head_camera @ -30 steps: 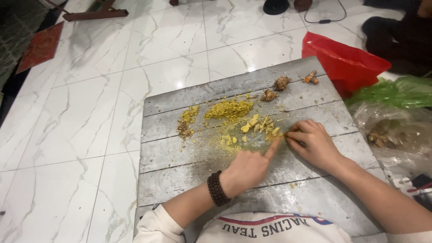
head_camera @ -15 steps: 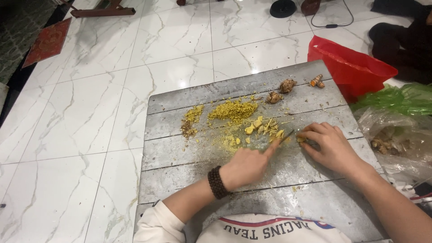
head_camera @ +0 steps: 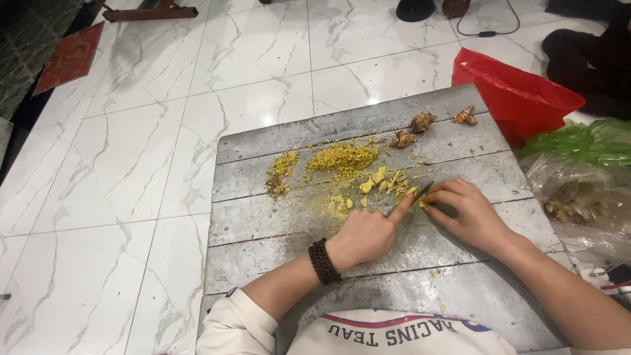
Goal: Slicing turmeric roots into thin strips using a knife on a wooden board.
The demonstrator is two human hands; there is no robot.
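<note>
**Knife angled across the board, both hands on it**

Knife (head_camera: 413, 196) lies slanted on the grey board (head_camera: 263, 223), its long axis running from lower left to upper right, the tip toward the cut yellow pieces (head_camera: 384, 183). Only a short dark stretch of blade shows between my hands; the rest is covered.

My right hand (head_camera: 468, 217) is curled shut around the handle end, knuckles up, thumb tucked by the blade. My left hand (head_camera: 365, 235) lies loosely closed just left of it, forefinger stretched out and pressed down on the blade. The two hands sit close together, nearly touching, with the knife bridging them. A dark bead bracelet (head_camera: 323, 261) rings my left wrist.

Just beyond the blade are the coarse yellow slices, and behind those a heap of fine yellow mince (head_camera: 343, 158). A smaller pile (head_camera: 281, 169), yellow with brownish bits, lies to the left of it. Two knobbly brown roots (head_camera: 413, 129) rest near the far edge, and a small orange root (head_camera: 465, 115) sits at the far right corner.

The board lies on a white marble floor (head_camera: 131, 164). To my right are a red bag (head_camera: 519, 95), a green bag (head_camera: 585, 141) and a clear bag (head_camera: 578, 197) holding more roots. Nothing lies between my hands and the piles.
</note>
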